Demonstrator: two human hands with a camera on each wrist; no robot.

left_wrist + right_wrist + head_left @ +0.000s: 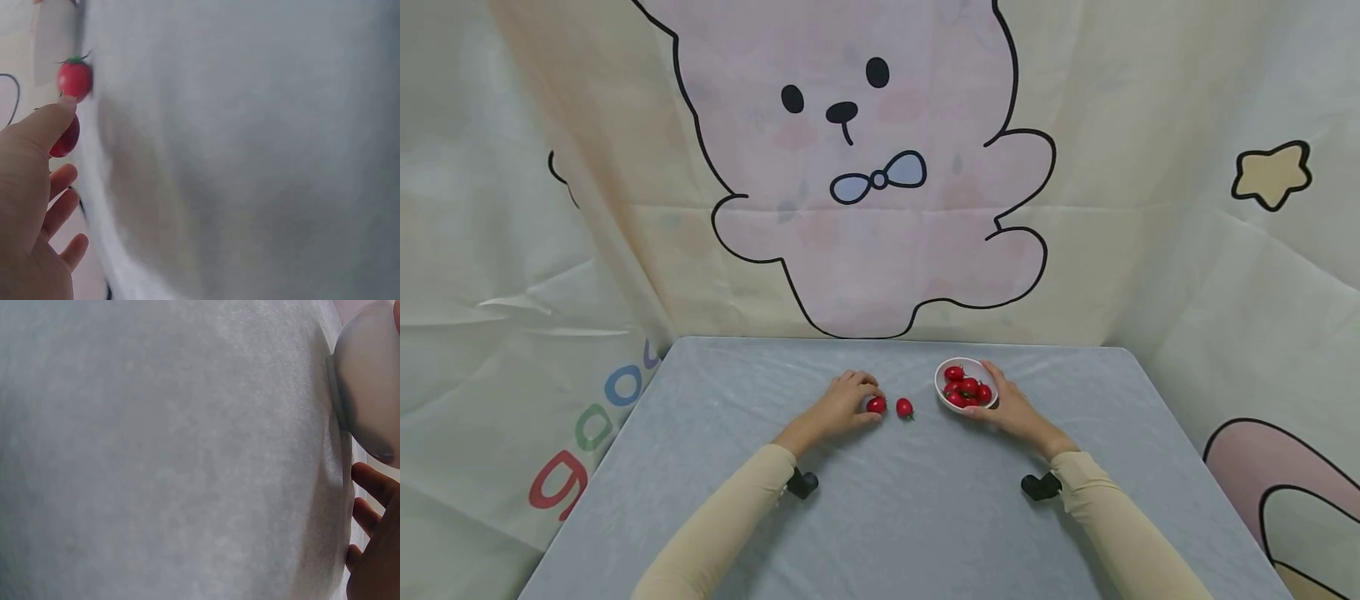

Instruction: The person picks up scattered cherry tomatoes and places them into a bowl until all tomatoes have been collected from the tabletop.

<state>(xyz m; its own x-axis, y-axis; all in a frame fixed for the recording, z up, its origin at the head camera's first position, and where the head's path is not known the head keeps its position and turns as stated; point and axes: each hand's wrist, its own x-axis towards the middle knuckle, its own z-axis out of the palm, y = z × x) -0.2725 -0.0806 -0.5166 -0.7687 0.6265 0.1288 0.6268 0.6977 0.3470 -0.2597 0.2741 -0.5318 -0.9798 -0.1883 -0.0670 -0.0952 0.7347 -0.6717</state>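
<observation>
In the head view my left hand [844, 403] is at mid-table, its thumb and fingers around a red cherry tomato [876, 405]. The left wrist view shows the thumb across that tomato [66, 139], partly hiding it. Just to its right, a second cherry tomato [905, 408] with a green stem lies on the table. My right hand [1013, 412] holds a small white bowl [981, 370] by its right side, thumb at the near rim. Several cherry tomatoes [968, 387] sit inside. From the right wrist, the bowl's outer wall [375, 375] shows, its base near the cloth.
A pale grey-blue cloth covers the table [895, 517], whose far edge lies just behind the bowl. Behind it hangs a curtain [865, 250] with a cartoon bear. Dark wrist-camera mounts [1041, 486] stick out inward below both sleeves.
</observation>
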